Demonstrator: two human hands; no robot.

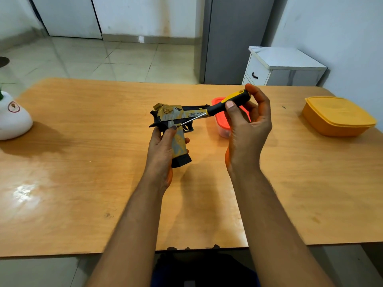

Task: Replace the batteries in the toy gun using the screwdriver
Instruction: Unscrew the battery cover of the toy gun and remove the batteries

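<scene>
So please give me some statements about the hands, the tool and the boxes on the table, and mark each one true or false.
1. The left hand holds the toy gun by its grip. True.
2. The right hand holds a hammer. False: it holds the screwdriver.
3. The screwdriver tip meets the gun near the top of the grip. True.
4. The yellow container has no lid. False: its lid is on.
5. The toy gun lies flat on the table. False: it is held up.

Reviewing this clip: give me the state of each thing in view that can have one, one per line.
toy gun: held off the table by its grip, upright
left hand: closed around the grip
screwdriver: tilted, tip at the top of the grip
right hand: pinching the screwdriver handle
small container: red lid on
yellow box: lid on
white cabinet: drawer shut
</scene>
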